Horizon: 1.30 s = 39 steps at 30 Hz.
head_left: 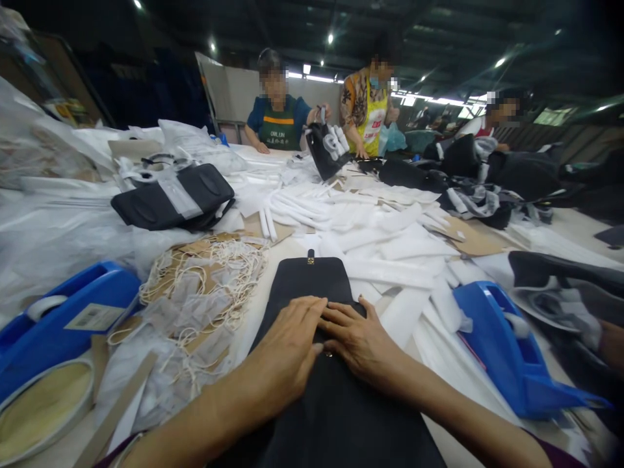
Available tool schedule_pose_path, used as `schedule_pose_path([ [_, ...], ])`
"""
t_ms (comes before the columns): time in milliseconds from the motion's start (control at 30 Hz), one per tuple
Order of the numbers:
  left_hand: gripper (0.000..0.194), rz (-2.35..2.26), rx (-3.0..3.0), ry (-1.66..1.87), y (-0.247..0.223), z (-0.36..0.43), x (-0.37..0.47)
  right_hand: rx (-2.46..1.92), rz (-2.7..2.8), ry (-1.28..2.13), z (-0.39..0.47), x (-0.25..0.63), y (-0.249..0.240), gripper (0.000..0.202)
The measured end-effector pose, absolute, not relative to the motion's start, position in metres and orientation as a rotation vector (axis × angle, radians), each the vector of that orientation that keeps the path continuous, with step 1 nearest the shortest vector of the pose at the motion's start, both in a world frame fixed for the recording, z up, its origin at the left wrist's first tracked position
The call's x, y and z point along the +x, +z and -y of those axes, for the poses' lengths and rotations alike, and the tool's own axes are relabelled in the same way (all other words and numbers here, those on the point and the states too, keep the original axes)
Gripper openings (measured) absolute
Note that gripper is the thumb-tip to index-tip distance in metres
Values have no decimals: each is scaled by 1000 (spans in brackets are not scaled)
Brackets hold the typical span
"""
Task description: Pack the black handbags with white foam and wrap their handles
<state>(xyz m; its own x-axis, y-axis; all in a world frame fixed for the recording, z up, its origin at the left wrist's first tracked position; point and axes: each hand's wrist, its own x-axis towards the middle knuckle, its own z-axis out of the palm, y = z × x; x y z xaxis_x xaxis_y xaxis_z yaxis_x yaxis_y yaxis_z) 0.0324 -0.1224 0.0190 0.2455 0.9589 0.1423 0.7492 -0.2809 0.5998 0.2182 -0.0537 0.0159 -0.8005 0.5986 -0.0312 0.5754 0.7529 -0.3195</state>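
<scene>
A black bag lies in front of me at the lower middle. Its flap stretches away from me, with a small gold clasp at the far end. My left hand rests on the bag, fingers stretched out and lying flat. Beside it, my right hand presses on the bag with its fingers extended and its thumb spread. Both sets of fingertips come together near the bag's middle. A small metal fitting shows just under them; the surface below my palms is hidden.
Blue tape dispensers stand on either side. Tags with strings are heaped left, near a round tub. White foam sheets cover the middle. Black bags lie beyond. Across the table, a co-worker holds another bag.
</scene>
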Motion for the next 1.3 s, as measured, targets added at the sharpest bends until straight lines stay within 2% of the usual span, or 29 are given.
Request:
schedule_pose_path([
  [200, 62, -1597, 2043, 503, 4, 101, 34, -1069, 2514, 602, 40, 235, 14, 45],
  [367, 72, -1666, 2051, 477, 8, 91, 22, -1242, 2394, 490, 25, 245, 16, 26],
  [433, 58, -1717, 2035, 517, 10, 87, 18, -1191, 2453, 504, 19, 242, 20, 19],
  [533, 22, -1746, 1911, 609, 11, 82, 13, -1095, 2496, 666, 6, 233, 25, 17],
  [600, 11, -1742, 1772, 646, 12, 80, 10, -1046, 2519, 827, -4, 227, 25, 19],
  [667, 8, -1758, 1651, 650, 12, 79, 9, -1050, 2556, 962, -14, 221, 24, 19],
  [967, 10, -1821, 1751, 537, 0, 76, 2, -1156, 2841, 1116, -35, 198, 15, 16],
  [1133, 46, -1645, 2358, 678, 13, 85, 16, -1133, 2852, 1062, -37, 200, 10, 14],
  [1233, 48, -1270, 2533, 526, 10, 92, 25, -1115, 2851, 1032, -37, 201, 10, 8],
  [1300, 56, -1174, 2587, 466, -6, 91, 26, -1154, 2815, 1069, -36, 201, 8, 8],
])
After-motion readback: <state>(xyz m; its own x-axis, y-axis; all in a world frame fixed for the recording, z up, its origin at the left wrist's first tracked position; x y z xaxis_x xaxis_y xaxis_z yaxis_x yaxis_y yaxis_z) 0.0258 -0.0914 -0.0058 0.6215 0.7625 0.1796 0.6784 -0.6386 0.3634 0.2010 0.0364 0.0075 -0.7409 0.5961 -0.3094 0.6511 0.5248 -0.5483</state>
